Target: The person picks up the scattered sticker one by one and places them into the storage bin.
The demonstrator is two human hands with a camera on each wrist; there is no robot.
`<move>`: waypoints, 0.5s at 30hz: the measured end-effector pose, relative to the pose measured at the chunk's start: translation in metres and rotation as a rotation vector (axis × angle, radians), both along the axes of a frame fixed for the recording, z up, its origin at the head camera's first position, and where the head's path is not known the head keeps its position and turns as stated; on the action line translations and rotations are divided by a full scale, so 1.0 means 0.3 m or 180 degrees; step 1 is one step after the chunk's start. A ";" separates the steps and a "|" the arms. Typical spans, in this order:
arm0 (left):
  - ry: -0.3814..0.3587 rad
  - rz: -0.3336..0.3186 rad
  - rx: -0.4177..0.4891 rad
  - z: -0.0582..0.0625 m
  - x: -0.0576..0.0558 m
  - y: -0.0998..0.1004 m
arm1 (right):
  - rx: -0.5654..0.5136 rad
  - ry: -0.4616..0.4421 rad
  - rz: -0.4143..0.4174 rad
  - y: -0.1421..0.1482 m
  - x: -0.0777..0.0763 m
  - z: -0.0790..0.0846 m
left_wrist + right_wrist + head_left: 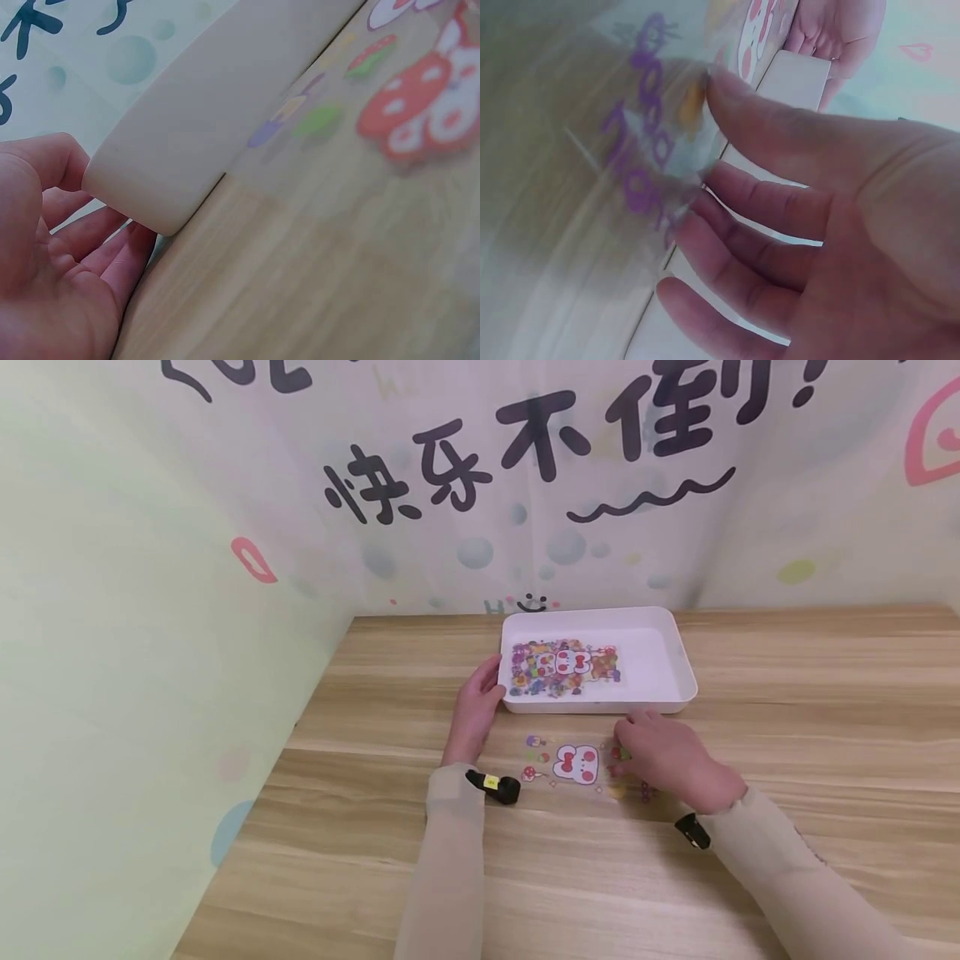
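A white tray stands on the table near the wall. Inside, at its left, lies a transparent bunny-printed bag crowded with small colourful pieces. My left hand holds the tray's left end; in the left wrist view its bent fingers meet the rim and end wall. In front of the tray is another transparent bunny-printed plastic bag, with strawberries and a mushroom on it. My right hand pinches this bag's right edge between thumb and fingers. Purple print shows beside the fingertips in the right wrist view.
The wood-grain table runs up to a printed cloth wall behind the tray. A pale cloth hangs along the left side. Black wrist cameras sit on both sleeves.
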State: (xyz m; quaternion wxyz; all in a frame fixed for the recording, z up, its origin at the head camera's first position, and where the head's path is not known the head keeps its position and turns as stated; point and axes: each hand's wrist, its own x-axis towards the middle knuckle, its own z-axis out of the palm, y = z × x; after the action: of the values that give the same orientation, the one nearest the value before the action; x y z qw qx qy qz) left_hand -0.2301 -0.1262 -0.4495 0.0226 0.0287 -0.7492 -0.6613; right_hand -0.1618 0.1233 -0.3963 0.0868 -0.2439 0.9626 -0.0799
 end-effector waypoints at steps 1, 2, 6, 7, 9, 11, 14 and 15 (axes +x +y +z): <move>0.0015 -0.0005 0.0009 0.000 0.000 0.000 | -0.0001 -0.0010 -0.0007 0.000 0.000 0.000; 0.0029 -0.0007 0.0018 -0.001 -0.001 0.000 | -0.0011 -0.0029 -0.0012 0.001 -0.001 -0.001; 0.0030 -0.0003 0.0029 -0.003 -0.001 -0.003 | -0.0114 -0.0227 -0.0061 0.010 -0.010 -0.004; 0.0015 0.0004 0.0025 -0.003 -0.001 -0.004 | -0.0143 -0.0286 -0.0073 0.013 -0.014 -0.005; 0.0004 0.0003 0.0029 -0.003 -0.001 -0.004 | -0.0184 -0.0385 -0.0093 0.020 -0.021 -0.008; -0.0003 0.0000 0.0037 -0.001 0.000 -0.003 | -0.0203 -0.0442 -0.0091 0.026 -0.027 -0.011; 0.0002 -0.0001 0.0045 0.002 0.002 -0.001 | -0.0240 -0.0475 -0.0084 0.032 -0.033 -0.013; 0.0005 -0.0001 0.0042 0.003 0.003 0.000 | -0.0260 -0.0496 -0.0096 0.033 -0.035 -0.014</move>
State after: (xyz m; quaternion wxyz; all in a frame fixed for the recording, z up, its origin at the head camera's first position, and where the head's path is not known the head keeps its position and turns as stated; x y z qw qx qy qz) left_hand -0.2293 -0.1263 -0.4486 0.0229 0.0283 -0.7448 -0.6663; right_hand -0.1723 0.1333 -0.4004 0.1501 -0.2257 0.9524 -0.1392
